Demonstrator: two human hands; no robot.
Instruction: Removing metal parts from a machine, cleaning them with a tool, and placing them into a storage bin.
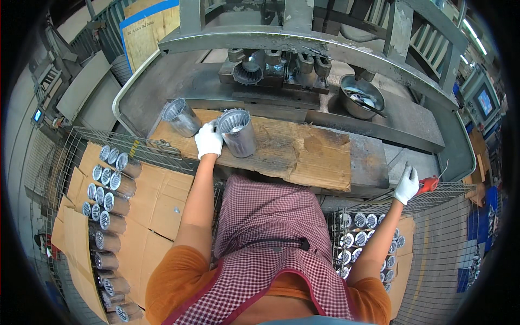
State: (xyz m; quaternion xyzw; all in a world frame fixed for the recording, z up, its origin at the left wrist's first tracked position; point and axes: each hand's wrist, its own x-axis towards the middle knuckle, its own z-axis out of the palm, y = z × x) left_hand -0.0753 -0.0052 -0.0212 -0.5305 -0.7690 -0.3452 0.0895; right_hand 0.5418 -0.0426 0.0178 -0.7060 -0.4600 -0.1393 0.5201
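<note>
My left hand (pixel 209 141), in a white glove, is closed at the left rim of an upright grey finned metal cylinder (pixel 238 135), its fingertips partly hidden there. Just left of that hand, a second similar cylinder (pixel 184 120) leans on the worn cardboard-topped bench (pixel 303 149). Out to the right, over a wire basket's edge, is my white-gloved right hand (pixel 406 185). Its fingers look drawn together against a red tool (pixel 428 185) with a thin metal tip, which sticks out past the hand's right side; the grip itself is partly hidden.
Ahead stands a machine fixture (pixel 271 76) under a heavy metal frame, with a metal bowl (pixel 362 96) to its right. Wire baskets flank me: the left one holds rows of cylinders (pixel 111 222) on cardboard (pixel 154 200), the right one more cylinders (pixel 360 238).
</note>
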